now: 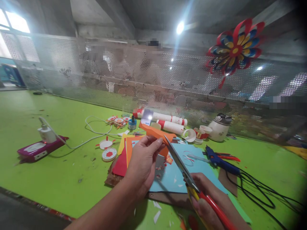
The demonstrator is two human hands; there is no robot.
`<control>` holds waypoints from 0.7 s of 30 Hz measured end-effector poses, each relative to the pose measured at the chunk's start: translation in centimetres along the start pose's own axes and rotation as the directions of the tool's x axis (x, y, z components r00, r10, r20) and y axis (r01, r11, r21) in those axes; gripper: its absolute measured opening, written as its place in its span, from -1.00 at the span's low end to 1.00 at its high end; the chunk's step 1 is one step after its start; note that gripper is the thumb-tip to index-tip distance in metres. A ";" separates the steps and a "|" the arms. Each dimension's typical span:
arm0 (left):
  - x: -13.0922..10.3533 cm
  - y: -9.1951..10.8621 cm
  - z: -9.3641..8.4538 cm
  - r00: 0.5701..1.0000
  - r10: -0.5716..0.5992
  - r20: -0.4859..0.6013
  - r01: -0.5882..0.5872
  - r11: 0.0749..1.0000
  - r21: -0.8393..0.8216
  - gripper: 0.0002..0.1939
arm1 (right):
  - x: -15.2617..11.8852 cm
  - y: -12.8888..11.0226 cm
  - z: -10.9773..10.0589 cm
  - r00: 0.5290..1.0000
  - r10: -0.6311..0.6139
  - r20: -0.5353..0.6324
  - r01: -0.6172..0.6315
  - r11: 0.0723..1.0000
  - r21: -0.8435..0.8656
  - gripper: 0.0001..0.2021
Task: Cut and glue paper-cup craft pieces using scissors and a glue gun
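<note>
My left hand [144, 158] pinches a piece of orange paper [155, 131] over the stack of coloured sheets. Long scissors [179, 164] with red and yellow handles are in my right hand [208, 195], its fingers wrapped round the handles. The blades point up and left, their tips beside the orange paper near my left thumb. Below lie a light blue sheet [203, 159], a red sheet [120, 163] and small paper scraps [157, 216].
A blue glue gun [222, 162] with black cable lies right. White-and-red cup rolls [170, 127] and a white kettle [219, 129] stand behind. A purple power strip [43, 148] and round paper pieces [109, 154] lie left. A perforated screen [100, 73] crosses the back.
</note>
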State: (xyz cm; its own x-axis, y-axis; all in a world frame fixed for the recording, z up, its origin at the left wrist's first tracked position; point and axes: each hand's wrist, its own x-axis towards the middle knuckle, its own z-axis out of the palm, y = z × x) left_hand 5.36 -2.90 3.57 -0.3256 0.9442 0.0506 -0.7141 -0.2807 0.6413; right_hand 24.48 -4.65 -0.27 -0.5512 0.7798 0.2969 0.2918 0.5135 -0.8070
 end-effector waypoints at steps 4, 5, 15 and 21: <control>-0.2 0.0 0.0 1.000 -0.009 -0.002 0.009 1.000 -0.006 -0.82 | -0.3 -0.5 -0.1 0.999 0.039 -0.003 -0.039 0.997 -0.062 -0.64; -0.3 0.0 0.1 1.000 -0.011 -0.010 0.011 1.000 -0.009 -0.83 | -0.3 -0.6 -0.1 0.999 0.047 -0.016 -0.048 0.996 -0.081 -0.66; -0.1 0.0 -0.1 0.999 -0.024 -0.025 0.024 0.999 -0.021 -0.82 | 0.0 -0.4 -0.2 0.999 0.025 0.039 -0.023 0.998 -0.057 -0.64; -0.2 0.3 -0.1 1.000 -0.012 -0.012 0.012 1.000 0.002 -0.85 | 0.0 -0.6 -0.3 0.999 0.027 0.016 -0.025 0.989 -0.146 -0.54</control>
State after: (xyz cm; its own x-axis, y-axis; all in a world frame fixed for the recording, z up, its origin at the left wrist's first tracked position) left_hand 5.12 -3.19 3.66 -0.3242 0.9454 0.0340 -0.7171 -0.2690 0.6430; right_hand 24.49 -4.85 0.37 -0.5558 0.7875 0.2664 0.4160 0.5409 -0.7310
